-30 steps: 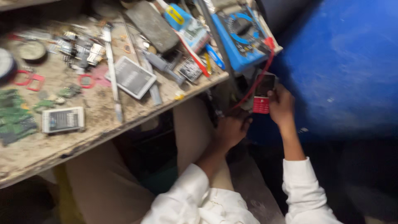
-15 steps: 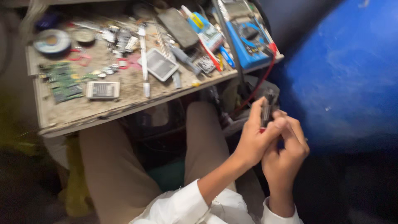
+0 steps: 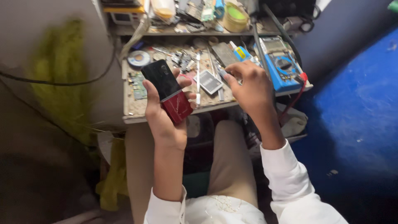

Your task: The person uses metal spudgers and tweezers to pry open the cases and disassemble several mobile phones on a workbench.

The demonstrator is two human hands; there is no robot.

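My left hand [image 3: 163, 120] holds a slim phone [image 3: 166, 86] with a black upper part and a cracked red lower part, tilted, just above the front edge of the workbench [image 3: 166, 116]. My right hand [image 3: 251, 87] reaches over the bench top, its fingertips pinched on a thin grey tool [image 3: 222, 74] lying among the parts. Both arms wear white sleeves. My knees show under the bench.
On the bench lie a blue multimeter [image 3: 282, 68] with a red lead [image 3: 296, 97], a small silvery screen module [image 3: 208, 82], a green circuit board [image 3: 139, 83], a round reel [image 3: 139, 58] and a white strip [image 3: 198, 76]. A cluttered shelf [image 3: 186, 29] sits behind. A blue surface [image 3: 360, 103] lies to the right.
Both hands held the phone low at the right of the bench. Now my left hand alone has brought it up over the bench front, and my right hand has gone to the bench top.
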